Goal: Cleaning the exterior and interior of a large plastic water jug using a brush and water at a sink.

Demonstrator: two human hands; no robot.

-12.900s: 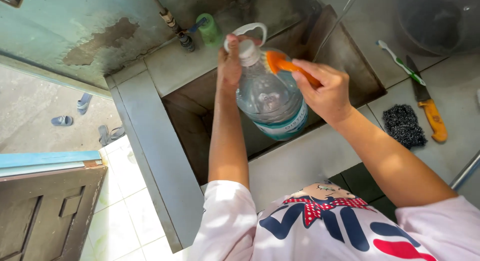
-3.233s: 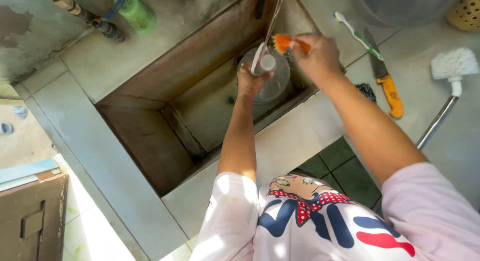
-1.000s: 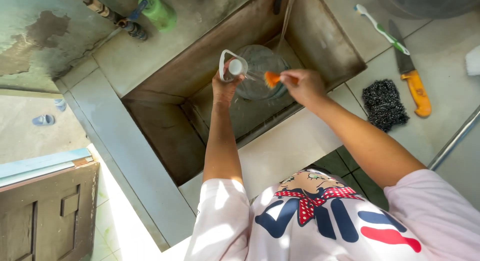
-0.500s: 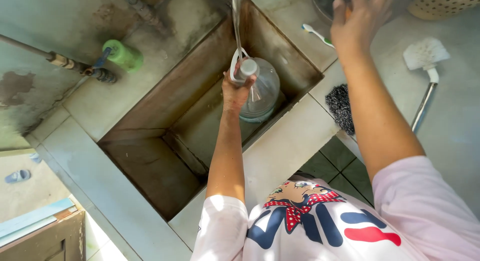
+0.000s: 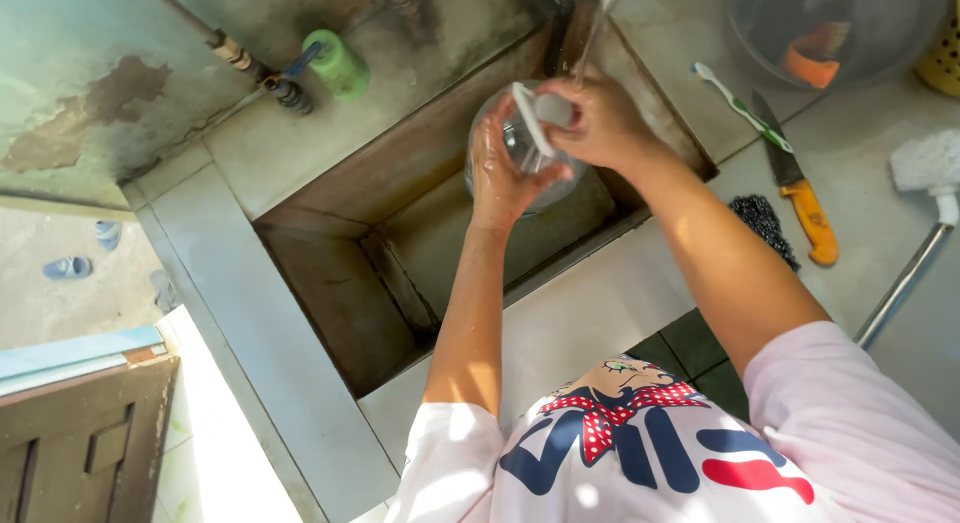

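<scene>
A large clear plastic bottle (image 5: 520, 148) with a white carry handle hangs over the concrete sink (image 5: 330, 273), under a thin stream of water from above. My left hand (image 5: 497, 178) grips the bottle's shoulder from the left. My right hand (image 5: 590, 118) is closed over the bottle's neck and grey cap from the right. The orange brush (image 5: 812, 66) lies inside a clear bowl (image 5: 880, 23) at the far right, away from both hands.
On the counter right of the sink lie a toothbrush (image 5: 738, 106), an orange-handled knife (image 5: 800, 193), a dark scouring pad (image 5: 765, 225) and a white long-handled brush (image 5: 925, 198). A green tap (image 5: 335, 65) juts from a pipe at the back. A yellow basket (image 5: 945, 58) stands far right.
My right hand has left the orange brush in the bowl and come back onto the bottle's neck. The bottle stays under the water stream in my left hand.
</scene>
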